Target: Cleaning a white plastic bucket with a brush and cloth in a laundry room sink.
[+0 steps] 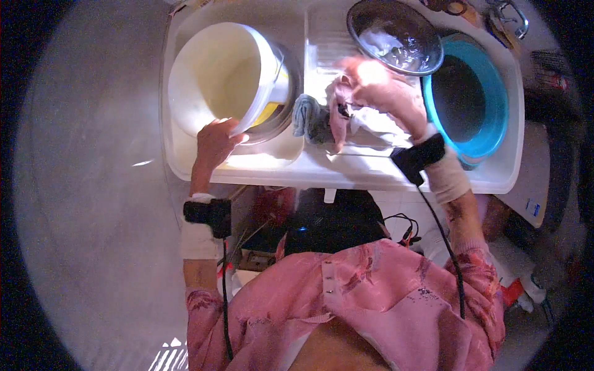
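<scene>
My left hand (218, 141) grips the near rim of a white plastic bucket (218, 74), which is tilted with its mouth toward the left. Under and behind the bucket shows the edge of a metal basin (293, 95). My right hand (371, 86) is over the ribbed middle part of a white double-basin sink (260, 178), bent inward and partly washed out by bright light. A small dark thing (343, 110) shows by its fingers; whether it is held I cannot tell. White fabric (378, 124) lies beneath this hand. A folded grey-blue cloth (307, 118) rests to its left.
A dark round basin (394, 37), with water and something whitish inside, leans at the back. To the right stands a turquoise tub (496, 116) with dark contents. Behind it is a metal faucet (522, 23). Black cables (406, 225) hang below the sink's front edge.
</scene>
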`<state>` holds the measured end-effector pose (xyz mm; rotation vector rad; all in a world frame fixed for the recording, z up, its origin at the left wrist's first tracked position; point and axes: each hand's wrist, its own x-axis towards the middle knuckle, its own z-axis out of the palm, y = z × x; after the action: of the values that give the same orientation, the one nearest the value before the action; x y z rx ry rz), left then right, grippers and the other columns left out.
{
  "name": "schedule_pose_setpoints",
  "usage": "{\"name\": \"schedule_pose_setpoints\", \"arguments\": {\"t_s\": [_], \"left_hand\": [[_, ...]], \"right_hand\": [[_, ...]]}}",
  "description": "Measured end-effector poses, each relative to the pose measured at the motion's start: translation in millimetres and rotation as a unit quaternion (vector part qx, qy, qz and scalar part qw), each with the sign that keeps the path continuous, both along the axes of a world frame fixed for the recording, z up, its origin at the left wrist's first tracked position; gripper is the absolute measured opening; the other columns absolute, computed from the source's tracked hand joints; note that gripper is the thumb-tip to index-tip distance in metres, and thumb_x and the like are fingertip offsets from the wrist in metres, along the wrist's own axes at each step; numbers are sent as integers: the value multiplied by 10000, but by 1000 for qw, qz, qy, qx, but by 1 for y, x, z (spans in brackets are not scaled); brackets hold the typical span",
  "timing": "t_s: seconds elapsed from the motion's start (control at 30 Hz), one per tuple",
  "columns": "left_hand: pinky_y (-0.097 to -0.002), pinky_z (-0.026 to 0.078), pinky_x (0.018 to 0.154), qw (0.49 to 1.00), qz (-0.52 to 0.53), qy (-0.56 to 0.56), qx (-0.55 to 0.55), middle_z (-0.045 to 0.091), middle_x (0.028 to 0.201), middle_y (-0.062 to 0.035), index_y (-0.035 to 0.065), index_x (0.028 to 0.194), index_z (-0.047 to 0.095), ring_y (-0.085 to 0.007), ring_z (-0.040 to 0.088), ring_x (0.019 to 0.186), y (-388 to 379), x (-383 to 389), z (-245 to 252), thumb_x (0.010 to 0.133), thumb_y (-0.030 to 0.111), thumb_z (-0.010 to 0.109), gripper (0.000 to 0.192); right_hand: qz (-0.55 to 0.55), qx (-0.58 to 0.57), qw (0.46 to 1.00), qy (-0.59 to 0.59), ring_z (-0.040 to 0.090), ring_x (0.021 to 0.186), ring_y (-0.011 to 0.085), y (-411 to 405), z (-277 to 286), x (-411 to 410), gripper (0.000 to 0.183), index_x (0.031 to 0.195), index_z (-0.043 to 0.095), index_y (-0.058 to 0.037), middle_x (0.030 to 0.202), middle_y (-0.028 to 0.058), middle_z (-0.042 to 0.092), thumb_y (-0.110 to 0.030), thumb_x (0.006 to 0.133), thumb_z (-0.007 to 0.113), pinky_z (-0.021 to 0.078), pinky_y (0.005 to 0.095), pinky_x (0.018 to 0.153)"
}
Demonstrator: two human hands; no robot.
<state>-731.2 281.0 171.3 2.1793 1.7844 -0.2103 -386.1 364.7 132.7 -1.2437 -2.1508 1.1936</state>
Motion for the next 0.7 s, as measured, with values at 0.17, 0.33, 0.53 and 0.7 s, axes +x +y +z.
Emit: {"name": "schedule_pose_setpoints", "arguments": {"t_s": [0.17, 0.33, 0.53, 0.7], "left_hand": [[-355, 475, 638, 992, 76, -99, -21, 642, 729, -126, 53, 973, 631, -261, 625, 658, 15, 17, -3, 749, 385, 629, 401], [-384, 450, 636, 988, 110, -106, 14, 627, 717, -135, 78, 871, 655, -292, 601, 669, 14, 22, 8, 708, 403, 605, 368], [-403, 450, 621, 984, 103, -122, 74, 620, 712, -161, 44, 852, 636, -331, 598, 678, 41, 26, 5, 703, 312, 646, 307], [-384, 455, 608, 973, 141, -149, 109, 624, 753, -183, -1, 865, 610, -319, 607, 683, 47, 11, 12, 719, 195, 647, 247]], "right_hand": [[72, 208, 973, -64, 586, 730, 195, -41, -51, -63, 331, 1013, 550, -6, 820, 118, 585, -227, 768, 527, 482, 306, 674], [-83, -65, 970, 217, 580, 732, 154, 12, 0, -52, 464, 1098, 545, -14, 886, 107, 621, -243, 696, 574, 478, 271, 641], [-206, 199, 939, 191, 487, 886, 347, 5, -3, -170, 340, 973, 530, -97, 939, 172, 469, -6, 649, 578, 453, 418, 742], [-216, 243, 915, 240, 479, 825, 379, -54, -2, -209, 295, 950, 529, -111, 967, 230, 494, -42, 670, 593, 401, 458, 701]]}}
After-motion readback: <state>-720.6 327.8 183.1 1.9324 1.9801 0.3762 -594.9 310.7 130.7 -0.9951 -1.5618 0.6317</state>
